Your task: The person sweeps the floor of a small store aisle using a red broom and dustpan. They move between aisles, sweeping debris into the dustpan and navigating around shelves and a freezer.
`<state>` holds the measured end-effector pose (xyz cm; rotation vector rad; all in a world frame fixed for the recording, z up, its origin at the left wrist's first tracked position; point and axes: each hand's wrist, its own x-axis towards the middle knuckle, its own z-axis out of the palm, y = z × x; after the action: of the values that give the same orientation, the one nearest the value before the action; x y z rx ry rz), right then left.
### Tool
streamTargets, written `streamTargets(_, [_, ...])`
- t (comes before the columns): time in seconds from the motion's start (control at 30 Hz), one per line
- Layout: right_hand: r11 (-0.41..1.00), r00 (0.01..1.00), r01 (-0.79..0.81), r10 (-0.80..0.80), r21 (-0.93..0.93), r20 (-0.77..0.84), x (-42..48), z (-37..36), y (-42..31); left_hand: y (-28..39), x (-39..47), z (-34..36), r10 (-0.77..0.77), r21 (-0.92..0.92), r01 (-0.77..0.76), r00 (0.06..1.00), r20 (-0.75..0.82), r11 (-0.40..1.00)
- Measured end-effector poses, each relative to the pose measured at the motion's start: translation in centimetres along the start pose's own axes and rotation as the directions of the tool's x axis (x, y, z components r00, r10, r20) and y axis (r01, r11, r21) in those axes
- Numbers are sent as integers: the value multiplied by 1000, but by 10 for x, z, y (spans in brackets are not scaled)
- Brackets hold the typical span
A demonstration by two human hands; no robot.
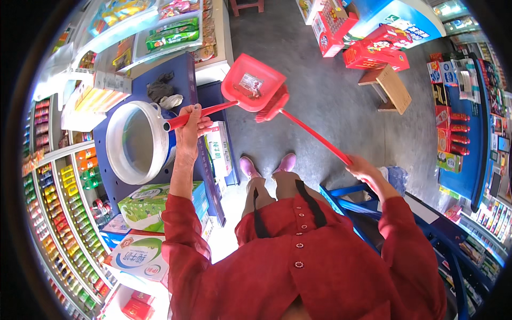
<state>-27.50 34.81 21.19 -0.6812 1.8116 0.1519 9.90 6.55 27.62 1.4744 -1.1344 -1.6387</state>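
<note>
My left hand (191, 126) grips the handle of a red plastic dustpan (264, 74), held out over the grey floor with its handle end towards the left. Some debris and a small printed wrapper (251, 84) lie in the pan. In my right hand (365, 171) is the red handle of a broom (316, 136). The red bristles of its broom head (270, 110) are beside and partly behind the dustpan's near right edge; whether they touch cannot be told.
A white bucket (110, 142) and a dark rag (160, 89) sit on a blue shelf at left, above milk cartons (138, 256). A small wooden stool (394, 90) and red boxes (376, 54) stand at upper right. Blue metal racking (340, 202) is close by my right side.
</note>
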Motion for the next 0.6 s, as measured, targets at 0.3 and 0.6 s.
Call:
streamTargets(0.3, [958,977,190,-164,-215,134,-62,-4,-9,-15,-7,-14,14,51,-15,1000,3,999])
streamTargets(0.6, [806,952,280,-302,-522,44,33,-9,-13,-21,-19,-4,-7,-27,7,1000,-16,1000])
